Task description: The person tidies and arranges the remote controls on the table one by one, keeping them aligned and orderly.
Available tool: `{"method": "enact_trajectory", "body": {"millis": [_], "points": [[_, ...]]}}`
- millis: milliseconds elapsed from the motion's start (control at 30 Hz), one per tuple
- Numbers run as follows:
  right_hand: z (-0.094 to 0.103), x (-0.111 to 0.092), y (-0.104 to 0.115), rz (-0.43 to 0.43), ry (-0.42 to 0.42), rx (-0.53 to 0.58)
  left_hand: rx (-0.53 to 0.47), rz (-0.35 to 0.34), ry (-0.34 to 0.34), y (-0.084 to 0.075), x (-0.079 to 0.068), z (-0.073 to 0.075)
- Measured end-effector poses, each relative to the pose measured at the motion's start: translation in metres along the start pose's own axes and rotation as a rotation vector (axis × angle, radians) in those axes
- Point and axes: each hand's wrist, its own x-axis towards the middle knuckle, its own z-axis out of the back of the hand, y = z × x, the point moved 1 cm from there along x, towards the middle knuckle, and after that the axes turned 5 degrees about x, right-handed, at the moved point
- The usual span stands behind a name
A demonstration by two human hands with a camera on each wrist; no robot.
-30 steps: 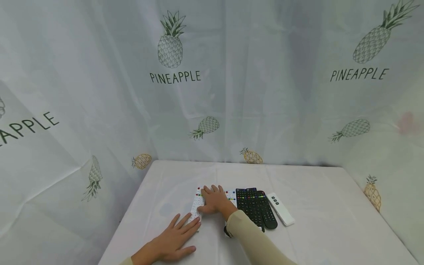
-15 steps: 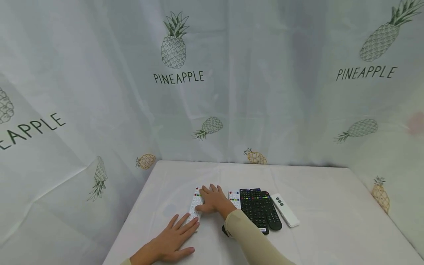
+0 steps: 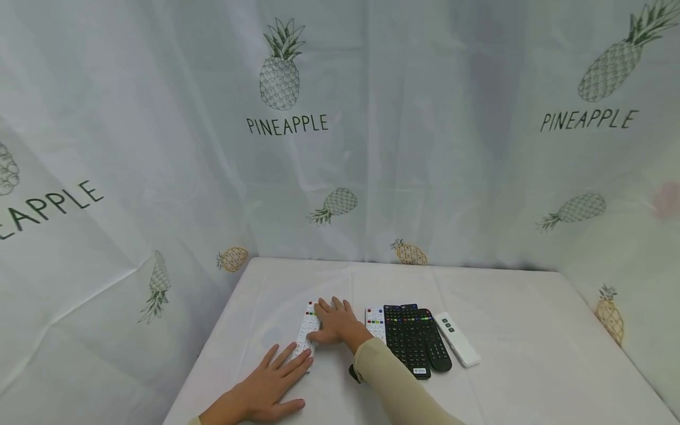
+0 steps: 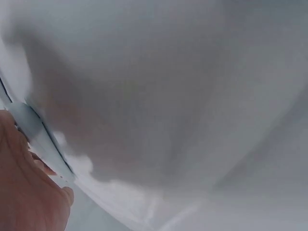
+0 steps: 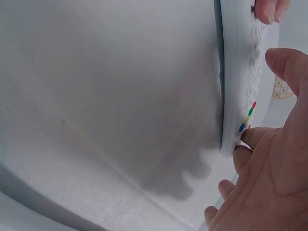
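A white remote control (image 3: 307, 326) lies on the table with red, green and other coloured buttons near its far end. My left hand (image 3: 270, 386) spreads its straight fingers over the remote's near end, thumb out on the cloth. Across the far end rests my right hand (image 3: 336, 321), touching the keys and edge with extended fingers. In the right wrist view the remote (image 5: 236, 72) stands beside the right hand (image 5: 269, 178), whose fingertips meet it by the coloured buttons. The left wrist view catches the remote's side (image 4: 41, 137) and part of the left hand (image 4: 29, 183).
Right of the hands, another white remote (image 3: 375, 321) and several black remotes (image 3: 406, 336) lie side by side. A slim white remote (image 3: 457, 339) lies slanted at the row's right end. The right sleeve (image 3: 390, 378) partly covers the row. A pineapple-print curtain (image 3: 451, 147) surrounds the table (image 3: 531, 330).
Both hands and the white remote under them have shifted slightly left, away from the other remotes. The row of remotes has stayed put; the head view has turned a little.
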Motion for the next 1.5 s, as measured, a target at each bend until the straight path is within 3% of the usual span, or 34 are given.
{"method": "enact_trajectory", "body": {"millis": [300,733,967,1233,1500], "points": [[-0.003,0.002,-0.001,-0.021,-0.003,0.003,-0.010,0.005,-0.027,0.000,0.001,-0.005],[-0.001,0.014,-0.006,-0.049,-0.002,0.047,-0.099,0.028,-0.002,0.008,0.009,-0.008],[0.000,0.018,0.002,-0.057,0.001,0.058,-0.136,0.034,0.022,0.014,0.007,-0.006],[-0.002,0.026,0.016,-0.032,-0.019,0.041,-0.053,0.048,-0.015,0.024,-0.004,-0.011],[-0.006,0.034,0.016,-0.022,-0.045,0.047,-0.030,0.033,-0.048,0.029,-0.004,-0.008]]}}
